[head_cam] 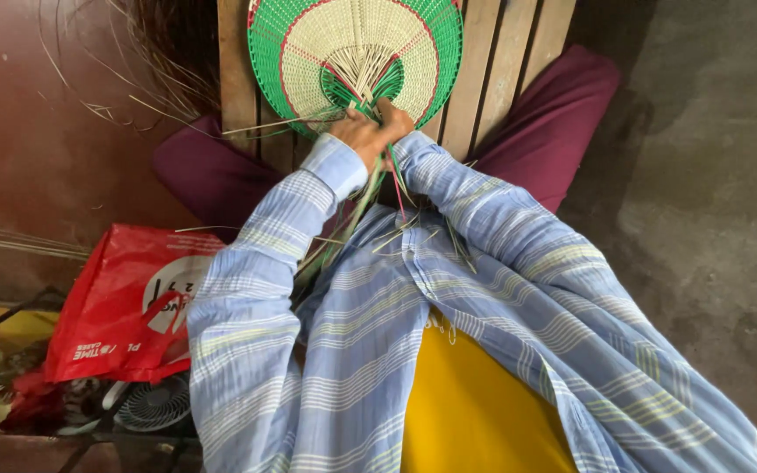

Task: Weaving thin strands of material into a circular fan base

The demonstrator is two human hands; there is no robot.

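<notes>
Left hand (355, 133): I see it clamped on loose strips (370, 188), at 12 o'clock.
Right hand (393, 120): pinching strands beside it.
Fan (357, 39): round face woven; handle ends unfinished.

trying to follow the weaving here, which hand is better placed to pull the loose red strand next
Probably the right hand: it sits at the base of the woven fan, directly above the red strand trailing toward the lap. The left hand is pressed alongside it, on the side of the green strands.
</notes>
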